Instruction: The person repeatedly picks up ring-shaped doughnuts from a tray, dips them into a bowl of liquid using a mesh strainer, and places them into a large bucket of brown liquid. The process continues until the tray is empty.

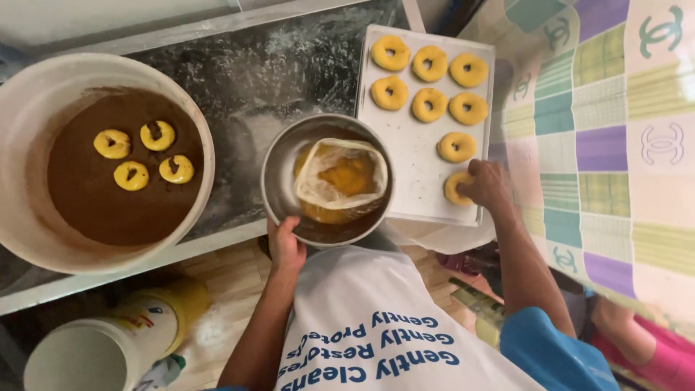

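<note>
The right hand (486, 185) curls down over a yellow dough ring (456, 188) at the near right corner of a white tray (413, 156); its grip is closed lightly on the ring, fingertips on the ring's right half, though how firmly it pinches cannot be told. The left hand (284, 246) clasps the near rim of a steel bowl (279, 170), thumb over the edge and fingers under it, so that grip is shut on the rim. Inside the bowl sits a thin plastic bag (340, 177), its mouth open, with yellow dough in it and more yellow mass beneath. The bowl stands just left of the tray, touching or nearly touching its edge. On the tray seven more rings (429, 64) lie in rows: three along the far edge, three in the next row, and one alone just beyond the held ring. Tray and bowl rest on a dark, flour-dusted surface (246, 80). Well to the left stands a wide white basin (22, 108) of brown liquid in which four rings (145, 156) float close together. Below the surface, on a wooden floor, a white bucket (79, 355) with a yellow label lies near the left arm. To the right hangs a patterned cloth (615, 130) in green, purple and yellow squares.
</note>
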